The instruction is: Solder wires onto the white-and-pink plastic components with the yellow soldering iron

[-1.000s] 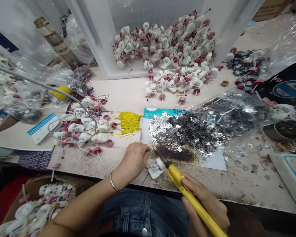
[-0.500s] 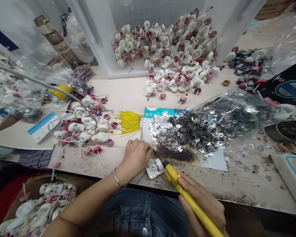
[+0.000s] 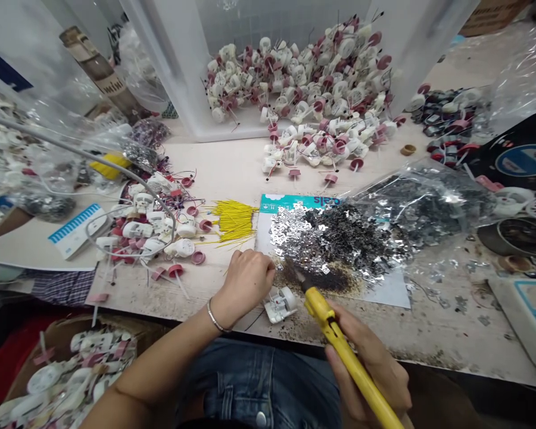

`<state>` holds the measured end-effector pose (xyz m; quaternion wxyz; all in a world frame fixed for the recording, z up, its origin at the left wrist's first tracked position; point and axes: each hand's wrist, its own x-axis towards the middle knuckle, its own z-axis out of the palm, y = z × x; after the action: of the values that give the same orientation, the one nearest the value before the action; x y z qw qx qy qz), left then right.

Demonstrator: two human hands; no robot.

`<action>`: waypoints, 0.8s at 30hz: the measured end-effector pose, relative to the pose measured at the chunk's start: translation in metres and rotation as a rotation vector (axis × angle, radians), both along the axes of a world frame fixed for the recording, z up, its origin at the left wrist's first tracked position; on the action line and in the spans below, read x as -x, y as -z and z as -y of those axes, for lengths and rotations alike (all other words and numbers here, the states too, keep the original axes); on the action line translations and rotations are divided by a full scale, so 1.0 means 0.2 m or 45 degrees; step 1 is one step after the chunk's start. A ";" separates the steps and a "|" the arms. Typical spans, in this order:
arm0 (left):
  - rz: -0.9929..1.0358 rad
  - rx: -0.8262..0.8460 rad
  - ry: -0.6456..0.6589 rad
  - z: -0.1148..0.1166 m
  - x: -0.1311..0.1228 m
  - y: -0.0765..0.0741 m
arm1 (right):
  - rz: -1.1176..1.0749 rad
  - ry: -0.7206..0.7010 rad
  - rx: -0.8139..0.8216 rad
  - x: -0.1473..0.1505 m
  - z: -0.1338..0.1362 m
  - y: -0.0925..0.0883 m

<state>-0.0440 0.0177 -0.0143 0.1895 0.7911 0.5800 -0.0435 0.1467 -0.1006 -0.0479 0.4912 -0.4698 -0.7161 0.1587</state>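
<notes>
My right hand (image 3: 370, 357) is wrapped round the yellow handle of a soldering iron (image 3: 319, 313). Its tip points up and left, over the brown-stained edge of the sheet and a little right of my left fingers. My left hand (image 3: 248, 279) is closed in a pinch; whatever lies between thumb and fingertip is too small to make out. Just below those fingers, a white plastic motor housing (image 3: 280, 305) with a round drum lies on the table near its front edge. Small shiny metal tabs (image 3: 288, 229) and darker ones are heaped on the sheet beyond the iron.
Yellow wires (image 3: 235, 221) lie left of the sheet, beside white and pink assemblies (image 3: 145, 229). A translucent bin (image 3: 196, 128) at the back holds many more. A plastic bag (image 3: 446, 196) of dark pieces and a round metal tin (image 3: 495, 238) sit on the right.
The soldering iron has drawn slightly up and right, away from the white housing, and has turned in my right hand. My left hand stays nearly still.
</notes>
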 end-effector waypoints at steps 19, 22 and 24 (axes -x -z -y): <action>-0.047 -0.225 -0.309 -0.06 0.24 0.04 | -0.098 0.409 -0.020 0.15 -0.08 0.07; -0.014 -0.166 -0.265 -0.07 0.27 0.04 | -0.147 0.490 -0.014 0.14 -0.08 0.05; 0.045 -0.227 -0.253 -0.06 0.27 0.02 | -0.134 0.584 -0.015 0.09 -0.06 0.03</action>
<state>-0.0989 0.0287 -0.0191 0.1321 0.7440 0.6537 0.0412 0.1282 -0.0893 -0.0533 0.5539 -0.6084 -0.5648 0.0631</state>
